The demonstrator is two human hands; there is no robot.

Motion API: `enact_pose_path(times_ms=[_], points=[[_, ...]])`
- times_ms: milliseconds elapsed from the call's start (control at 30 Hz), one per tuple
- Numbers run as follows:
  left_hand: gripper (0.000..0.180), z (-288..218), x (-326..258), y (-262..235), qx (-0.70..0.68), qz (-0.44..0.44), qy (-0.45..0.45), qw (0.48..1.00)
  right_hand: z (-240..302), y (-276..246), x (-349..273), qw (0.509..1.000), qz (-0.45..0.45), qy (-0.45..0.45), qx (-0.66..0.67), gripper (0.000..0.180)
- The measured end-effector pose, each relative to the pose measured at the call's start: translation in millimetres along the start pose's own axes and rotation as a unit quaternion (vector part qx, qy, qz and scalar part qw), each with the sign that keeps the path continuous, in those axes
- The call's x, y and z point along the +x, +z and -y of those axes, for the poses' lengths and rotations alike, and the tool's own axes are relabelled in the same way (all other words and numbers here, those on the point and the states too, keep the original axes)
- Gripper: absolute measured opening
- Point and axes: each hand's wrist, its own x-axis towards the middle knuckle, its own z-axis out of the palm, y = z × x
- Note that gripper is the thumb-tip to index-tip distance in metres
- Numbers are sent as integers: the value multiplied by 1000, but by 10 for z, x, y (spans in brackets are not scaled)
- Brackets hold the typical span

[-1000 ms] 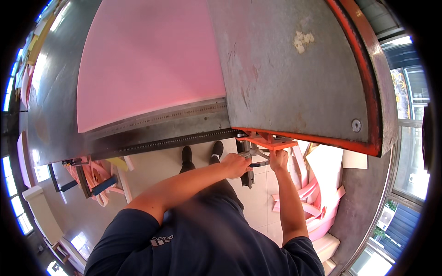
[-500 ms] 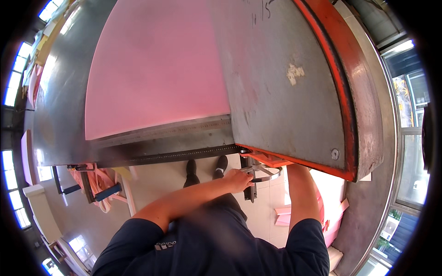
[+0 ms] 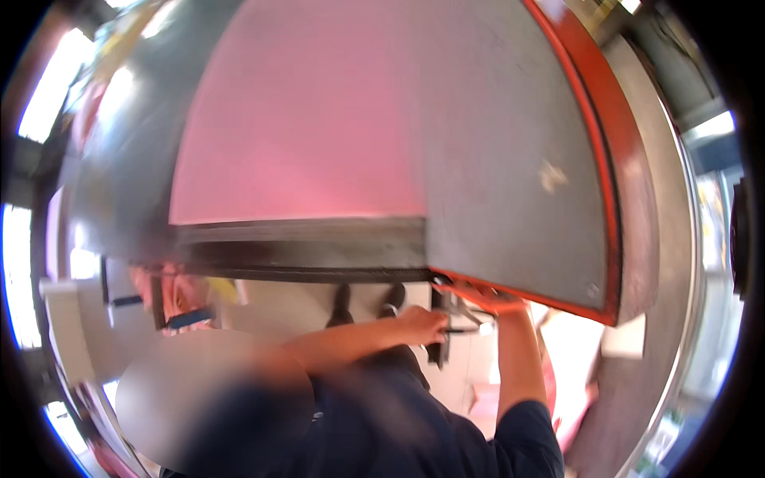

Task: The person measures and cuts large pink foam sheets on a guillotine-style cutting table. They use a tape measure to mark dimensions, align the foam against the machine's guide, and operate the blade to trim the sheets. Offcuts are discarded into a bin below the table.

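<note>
My left hand (image 3: 424,325) is closed on the rim of a metal handwheel (image 3: 472,319) below the front edge of a large machine table. My right hand (image 3: 510,303) reaches up against the orange-red front edge (image 3: 550,308) of the table. Its fingers are hidden there, and I cannot see whether they hold anything. A pink sheet (image 3: 307,119) lies flat on the grey metal table top (image 3: 502,143). A dark ruled strip (image 3: 303,231) runs along the near side of the sheet. The picture is smeared by motion.
Pink strips (image 3: 182,293) hang at the left beside a dark blue padded bar (image 3: 191,318). More pink pieces (image 3: 570,414) lie at the lower right, behind my right arm. Tall windows (image 3: 713,239) line the right side. A blurred pale round patch covers part of the lower left.
The view has shifted, so the table and sheet sit farther right. My left hand stays on the handwheel. Slightly more of my right hand shows at the red edge.
</note>
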Motion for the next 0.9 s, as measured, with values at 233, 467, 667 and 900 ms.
enact_pose_path(times_ms=[233,467,667,900], points=[[36,1235,-1290,-211,-24,-62,-200,978,-85,252,-313,990,-117,66,40,35],[36,2711,-3402,363,-395,-300,-370,786,226,575,-1150,899,-339,277,7,33],[24,3388,-4655,660,-644,-415,-332,551,1564,1198,-1295,931,-292,216,50,32],[22,4065,-5542,45,-752,-502,-193,381,4379,1045,67,983,-182,8,11,26]])
